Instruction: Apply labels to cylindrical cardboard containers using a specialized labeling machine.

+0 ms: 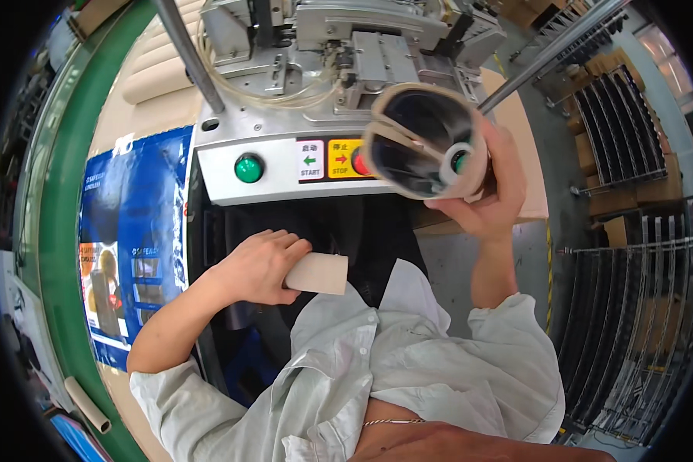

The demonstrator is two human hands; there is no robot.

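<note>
In my right hand (500,181) is a beige, wide-mouthed plastic housing (377,165), raised in front of the machine's panel. Its open end shows a dark interior split by a beige divider, with a pale ring at one side. My fingers wrap its outer right side. Lower down, my left hand (262,266) grips a short, smooth beige tube-like piece (319,274), which lies sideways over my lap. The fingers cover its left end. The two pieces are apart.
Ahead stands a metal machine (277,115) with air hoses and upright posts. Its front panel has a green button (249,168) and a red button (359,161), partly hidden by the housing. A blue printed box sheet (135,231) lies left; wire racks (624,127) stand right.
</note>
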